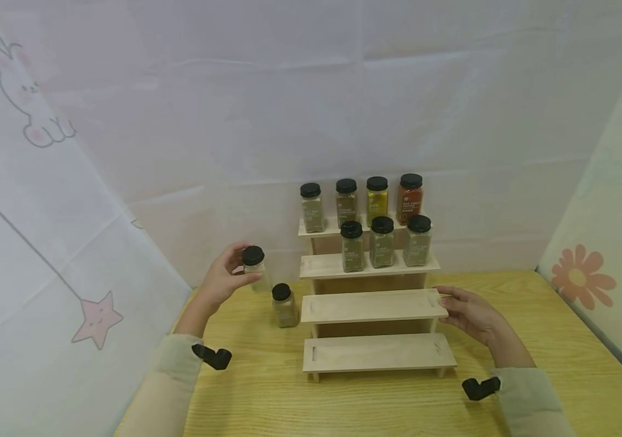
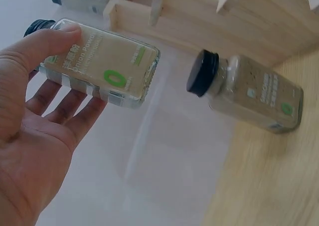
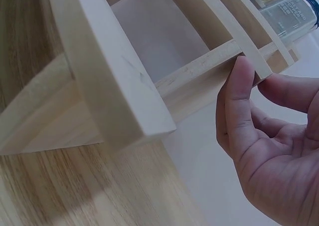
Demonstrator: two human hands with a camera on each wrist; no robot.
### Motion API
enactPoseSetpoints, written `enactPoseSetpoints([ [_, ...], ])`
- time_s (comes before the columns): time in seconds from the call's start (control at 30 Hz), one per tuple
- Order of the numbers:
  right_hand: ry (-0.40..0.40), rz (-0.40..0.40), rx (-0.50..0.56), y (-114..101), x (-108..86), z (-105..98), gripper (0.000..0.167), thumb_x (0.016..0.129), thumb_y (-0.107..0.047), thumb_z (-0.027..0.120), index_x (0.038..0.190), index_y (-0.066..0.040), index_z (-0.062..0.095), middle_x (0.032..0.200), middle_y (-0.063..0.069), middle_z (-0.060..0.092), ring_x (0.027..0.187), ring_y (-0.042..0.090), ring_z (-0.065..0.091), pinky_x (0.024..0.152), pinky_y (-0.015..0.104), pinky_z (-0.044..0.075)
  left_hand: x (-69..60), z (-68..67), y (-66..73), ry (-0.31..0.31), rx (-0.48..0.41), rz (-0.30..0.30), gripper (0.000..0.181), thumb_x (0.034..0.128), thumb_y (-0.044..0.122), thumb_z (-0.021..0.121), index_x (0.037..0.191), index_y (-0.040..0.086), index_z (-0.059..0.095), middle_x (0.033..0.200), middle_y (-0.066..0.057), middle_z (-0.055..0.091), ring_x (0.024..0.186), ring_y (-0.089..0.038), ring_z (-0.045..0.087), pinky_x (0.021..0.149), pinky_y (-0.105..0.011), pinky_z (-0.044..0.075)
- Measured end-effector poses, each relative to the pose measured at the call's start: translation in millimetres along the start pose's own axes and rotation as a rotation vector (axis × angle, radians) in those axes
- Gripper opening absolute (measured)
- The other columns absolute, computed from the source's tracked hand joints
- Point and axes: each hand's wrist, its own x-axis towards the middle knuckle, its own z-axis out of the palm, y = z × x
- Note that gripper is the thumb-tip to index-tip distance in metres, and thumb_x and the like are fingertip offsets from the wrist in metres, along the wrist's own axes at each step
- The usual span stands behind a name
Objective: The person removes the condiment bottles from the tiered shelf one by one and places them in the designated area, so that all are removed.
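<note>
My left hand holds a square glass spice jar of onion powder with a black lid, raised off the table to the left of the rack. In the left wrist view the thumb lies over its label and the fingers support it from beneath. A second spice jar, with brown powder and a black lid, stands on the table beside the wooden tiered rack. My right hand pinches the right end of the rack's second board from the bottom; the right wrist view shows thumb and fingers on that board's corner.
Several spice jars stand on the top tier. Three more jars stand on the tier below, toward its right. The two lower boards bear no jars. A pale cloth hangs behind the wooden table.
</note>
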Motion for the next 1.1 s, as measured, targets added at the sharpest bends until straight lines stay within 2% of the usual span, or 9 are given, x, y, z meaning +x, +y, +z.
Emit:
enactPoseSetpoints([
  [0.1, 0.002, -0.001, -0.003, 0.2, -0.1, 0.3, 0.072, 0.105, -0.016, 0.057, 0.159, 0.005, 0.015, 0.112, 0.003, 0.051, 0.083, 0.009, 0.058, 0.085, 0.029, 0.057, -5.2, -4.6, -8.3, -0.003, -0.018, -0.005, 0.073, 0.0834, 0.008, 0.084, 0.145, 0.013, 0.046, 0.132, -0.004, 0.059, 0.115, -0.012, 0.061, 0.093, -0.022, 0.049],
  [0.2, 0.002, -0.002, -0.007, 0.8, 0.3, -0.5, 0.072, 0.105, -0.017, 0.057, 0.159, 0.005, 0.016, 0.112, 0.003, 0.051, 0.084, 0.008, 0.059, 0.085, 0.029, 0.057, -9.3, -7.6, -18.8, -0.003, -0.033, -0.02, 0.072, 0.0836, 0.007, 0.084, 0.145, 0.012, 0.046, 0.132, -0.005, 0.059, 0.116, -0.011, 0.061, 0.096, -0.024, 0.048],
  [0.3, -0.001, -0.003, -0.002, 2.0, 1.0, -0.9, 0.071, 0.105, -0.016, 0.056, 0.159, 0.005, 0.015, 0.112, 0.002, 0.054, 0.086, 0.009, 0.06, 0.084, 0.028, 0.057, -13.3, -9.5, -29.9, 0.003, -0.031, -0.041, 0.072, 0.083, 0.009, 0.084, 0.144, 0.012, 0.047, 0.133, -0.005, 0.059, 0.117, -0.01, 0.06, 0.097, -0.026, 0.048],
  [0.43, -0.005, -0.006, 0.008, 2.9, 1.6, 0.0, 0.07, 0.106, -0.014, 0.054, 0.159, 0.005, 0.013, 0.11, 0.001, 0.058, 0.087, 0.008, 0.062, 0.083, 0.028, 0.057, -18.3, -10.5, -43.2, 0.005, -0.023, -0.061, 0.072, 0.0835, 0.011, 0.085, 0.145, 0.012, 0.046, 0.135, -0.008, 0.057, 0.118, -0.009, 0.059, 0.096, -0.023, 0.049],
  [0.6, 0.0, -0.008, 0.023, 2.3, 1.1, 0.8, 0.068, 0.106, -0.013, 0.054, 0.159, 0.005, 0.014, 0.11, 0.001, 0.058, 0.086, 0.009, 0.062, 0.081, 0.028, 0.057, -22.9, -7.1, -58.0, 0.015, -0.06, -0.076, 0.073, 0.0845, 0.01, 0.084, 0.146, 0.01, 0.044, 0.138, -0.01, 0.055, 0.119, -0.009, 0.058, 0.093, -0.021, 0.05],
  [0.8, 0.005, -0.008, 0.027, 1.7, 1.2, 0.0, 0.069, 0.107, -0.012, 0.053, 0.159, 0.005, 0.012, 0.111, 0.0, 0.059, 0.087, 0.009, 0.063, 0.081, 0.028, 0.057, -27.6, -0.5, -79.2, 0.015, -0.111, -0.126, 0.073, 0.0856, 0.008, 0.082, 0.147, 0.009, 0.042, 0.137, -0.006, 0.055, 0.118, -0.007, 0.058, 0.091, -0.022, 0.051],
  [0.93, 0.004, -0.001, 0.024, 3.3, 2.4, -0.5, 0.069, 0.107, -0.012, 0.052, 0.159, 0.005, 0.011, 0.11, 0.0, 0.059, 0.086, 0.009, 0.062, 0.082, 0.028, 0.057, -29.9, 2.5, -88.5, 0.014, -0.13, -0.147, 0.073, 0.0853, 0.007, 0.082, 0.147, 0.008, 0.042, 0.141, -0.012, 0.053, 0.12, -0.008, 0.057, 0.092, -0.023, 0.051],
  [1.1, -0.005, -0.015, 0.032, 4.9, 3.4, -1.5, 0.069, 0.106, -0.012, 0.053, 0.159, 0.006, 0.013, 0.111, 0.0, 0.06, 0.086, 0.009, 0.063, 0.082, 0.028, 0.058, -31.1, 5.4, -95.8, 0.008, -0.115, -0.16, 0.075, 0.0858, 0.008, 0.082, 0.148, 0.009, 0.041, 0.146, -0.018, 0.05, 0.124, -0.016, 0.054, 0.097, -0.028, 0.049],
])
